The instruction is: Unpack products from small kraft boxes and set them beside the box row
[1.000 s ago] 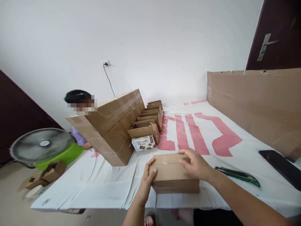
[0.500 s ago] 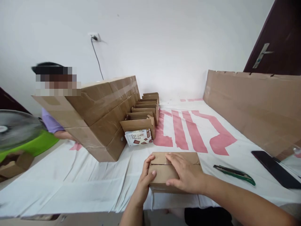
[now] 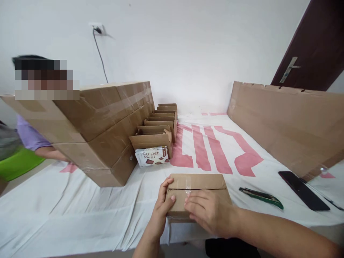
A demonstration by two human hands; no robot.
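Observation:
A small closed cardboard box lies at the near edge of the cloth-covered table. My left hand grips its left end, thumb on the top face and fingers around the far corner. Over the box's near top edge rests my right hand, holding nothing, its slightly bent fingers lying against the cardboard. A short strip of clear tape crosses the seam on top, its lower end running under my right fingertips. To the right of the box is a green utility knife.
A dark phone lies at the right before a long cardboard panel. Stacked cartons stand left, beside a row of open boxes and a "Su-per Meal" packet. Behind the cartons is another person, in a purple sleeve.
My right hand has slid down across the box top toward its near edge, uncovering the tape strip. My left hand keeps its hold. The view has shifted slightly to the right.

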